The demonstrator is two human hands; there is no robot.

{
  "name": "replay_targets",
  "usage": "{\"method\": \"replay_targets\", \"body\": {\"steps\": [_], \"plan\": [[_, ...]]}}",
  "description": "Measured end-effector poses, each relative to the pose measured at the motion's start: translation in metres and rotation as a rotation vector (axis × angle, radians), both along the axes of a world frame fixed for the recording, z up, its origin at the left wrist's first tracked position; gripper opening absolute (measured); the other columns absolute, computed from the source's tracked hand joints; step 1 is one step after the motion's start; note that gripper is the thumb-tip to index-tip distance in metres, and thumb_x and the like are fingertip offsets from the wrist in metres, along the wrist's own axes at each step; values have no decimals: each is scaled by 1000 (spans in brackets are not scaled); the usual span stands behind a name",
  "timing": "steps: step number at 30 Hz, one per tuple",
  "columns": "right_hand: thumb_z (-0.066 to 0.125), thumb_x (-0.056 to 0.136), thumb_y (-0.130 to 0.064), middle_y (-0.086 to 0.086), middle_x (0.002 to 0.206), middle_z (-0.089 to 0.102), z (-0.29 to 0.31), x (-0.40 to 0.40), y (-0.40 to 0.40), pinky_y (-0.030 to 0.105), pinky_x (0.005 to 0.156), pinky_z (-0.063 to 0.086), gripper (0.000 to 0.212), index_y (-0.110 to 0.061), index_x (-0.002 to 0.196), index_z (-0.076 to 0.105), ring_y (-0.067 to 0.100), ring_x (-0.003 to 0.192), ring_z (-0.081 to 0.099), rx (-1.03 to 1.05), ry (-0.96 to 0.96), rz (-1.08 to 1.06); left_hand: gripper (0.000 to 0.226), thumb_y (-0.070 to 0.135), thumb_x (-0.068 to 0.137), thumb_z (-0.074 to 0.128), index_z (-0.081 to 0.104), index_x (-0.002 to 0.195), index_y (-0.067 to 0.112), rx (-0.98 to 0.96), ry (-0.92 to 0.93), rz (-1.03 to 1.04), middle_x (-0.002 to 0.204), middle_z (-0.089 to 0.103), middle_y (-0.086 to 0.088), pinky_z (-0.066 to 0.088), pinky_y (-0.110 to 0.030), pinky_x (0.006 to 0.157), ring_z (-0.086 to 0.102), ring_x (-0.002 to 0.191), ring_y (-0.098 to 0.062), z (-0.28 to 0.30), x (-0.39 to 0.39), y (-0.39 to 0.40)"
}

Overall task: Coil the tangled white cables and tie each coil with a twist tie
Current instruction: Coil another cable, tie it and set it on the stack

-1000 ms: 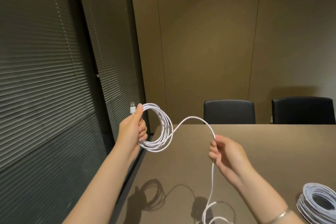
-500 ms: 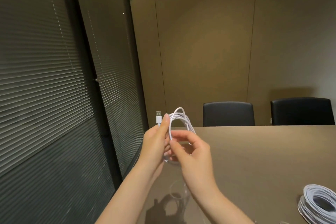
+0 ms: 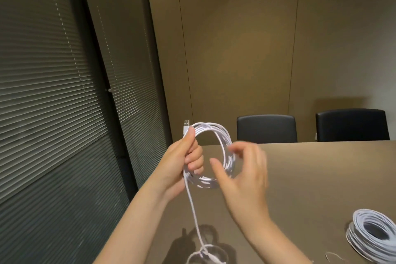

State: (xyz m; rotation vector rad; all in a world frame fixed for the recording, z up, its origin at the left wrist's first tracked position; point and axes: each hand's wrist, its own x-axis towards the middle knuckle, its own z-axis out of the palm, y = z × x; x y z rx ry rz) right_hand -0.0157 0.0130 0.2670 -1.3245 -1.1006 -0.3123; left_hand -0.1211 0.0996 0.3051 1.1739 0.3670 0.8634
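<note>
- A coil of white USB cable (image 3: 216, 156) is gripped at its 9 o'clock side by the left hand (image 3: 184, 163), fingers curled round the loops, thumb beside the USB plug (image 3: 186, 126).
- The right hand (image 3: 242, 173) is blurred, its fingers spread and loosely bent at the coil's 3 o'clock side; contact cannot be told.
- A loose strand (image 3: 194, 210) hangs to the bench (image 3: 321, 178).
- A finished coil (image 3: 372, 236) lies at 4 o'clock.
</note>
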Motion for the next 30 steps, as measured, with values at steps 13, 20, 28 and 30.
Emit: {"method": "replay_targets", "body": {"steps": [13, 20, 28, 30], "plan": [[44, 91, 12, 9, 91, 65, 16, 50, 7, 27, 66, 51, 46, -18, 124, 55, 19, 71, 62, -472, 552, 974, 36, 43, 85, 60, 50, 68, 14, -171, 45, -76, 48, 19, 9, 40, -19, 42, 22, 34, -3, 3, -17, 7], [45, 98, -12, 8, 65, 44, 19, 44, 5, 49, 79, 55, 28, 0, 120, 57, 18, 53, 48, -313, 870, 1270, 42, 42, 88, 54, 43, 56, 17, -280, 7, -100, 47, 29, 4, 59, -36, 66, 34, 39, -9, 2, -17, 7], [50, 98, -24, -1, 55, 20, 14, 47, 15, 17, 34, 19, 19, -11, 84, 49, 6, 38, 16, -295, 945, 1092, 46, 55, 89, 50, 56, 71, 13, -228, 82, -207, 42, 22, 9, 45, -25, 52, 23, 35, -5, -4, -18, -3], [51, 97, -25, 0, 57, 20, 13, 50, 16, 17, 34, 19, 23, -13, 76, 51, 6, 38, 17, -323, 904, 1091, 47, 55, 91, 49, 53, 69, 14, -204, 115, -176, 44, 20, 8, 42, -23, 48, 20, 35, -6, -5, -17, -4]]}}
